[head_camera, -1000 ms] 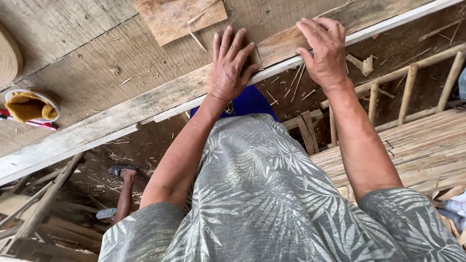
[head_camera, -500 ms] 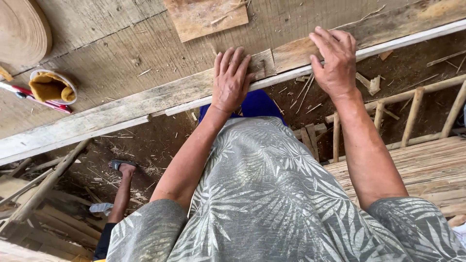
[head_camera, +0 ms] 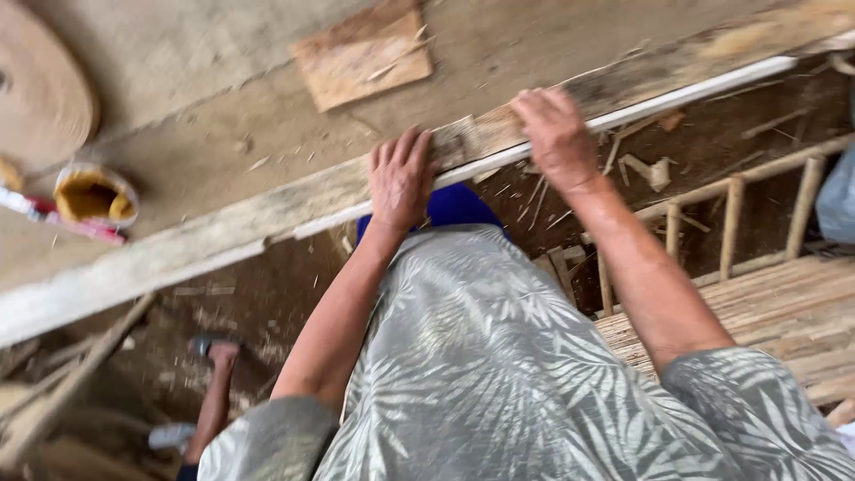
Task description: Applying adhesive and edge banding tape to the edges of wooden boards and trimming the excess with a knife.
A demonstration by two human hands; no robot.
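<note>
**Both my hands flat on a worn plank edge**

My left hand (head_camera: pixel 401 178) lies open, fingers spread, palm down on the long weathered plank (head_camera: pixel 267 223). My right hand (head_camera: pixel 559 134) rests further along it, fingers loosely curled over the pale edge, gripping nothing. The plank looks stiff, heavy and splintery; its edge seems the best hold. Beyond sit a small wooden board (head_camera: pixel 363 55) and a yellowed tub (head_camera: pixel 93 196).

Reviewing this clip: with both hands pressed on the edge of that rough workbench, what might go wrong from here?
1. Splinters: the left hand and right hand lie flat on the worn, chipped bench edge, which looks rough.
2. Tripping: offcuts and shavings litter the dirt floor beside the person's foot.
3. Knocking things: the small wooden board lies loose on the bench just beyond the hands.
</note>
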